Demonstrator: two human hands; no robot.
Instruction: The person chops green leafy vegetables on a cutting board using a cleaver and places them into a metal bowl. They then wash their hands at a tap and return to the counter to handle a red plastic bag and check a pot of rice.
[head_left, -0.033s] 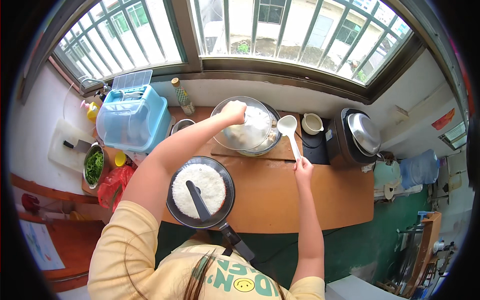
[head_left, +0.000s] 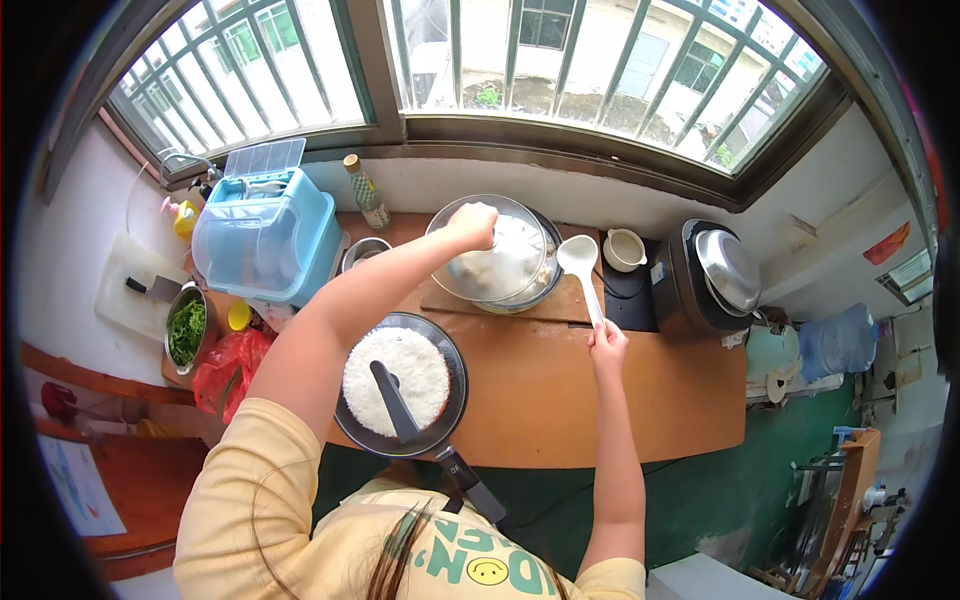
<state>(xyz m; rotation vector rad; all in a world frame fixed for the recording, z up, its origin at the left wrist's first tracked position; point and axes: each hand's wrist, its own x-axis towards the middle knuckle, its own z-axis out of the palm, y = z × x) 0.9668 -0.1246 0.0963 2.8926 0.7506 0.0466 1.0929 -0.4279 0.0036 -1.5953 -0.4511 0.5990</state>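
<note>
My left hand (head_left: 474, 224) is closed on the top of a clear glass lid (head_left: 463, 272), its knob hidden under my fingers. The lid lies tilted and a little left over a pot (head_left: 548, 285), whose right rim and some pale food show. My right hand (head_left: 607, 345) grips the handle of a white ladle (head_left: 579, 256). The ladle's bowl is just right of the pot, above the board. Nearer me stands a black frying pan (head_left: 462, 395) full of white grains (head_left: 385, 350) like rice; a black lid handle (head_left: 394, 400) lies over them.
The pot rests on a wooden board (head_left: 450, 302) on the brown table (head_left: 660, 400). A cream bowl (head_left: 625, 250) and a dark rice cooker (head_left: 690, 275) stand right. Left are a bottle (head_left: 368, 195), a metal cup (head_left: 364, 250), a blue dish box (head_left: 265, 240), greens in a pot (head_left: 187, 330) and a red bag (head_left: 230, 370).
</note>
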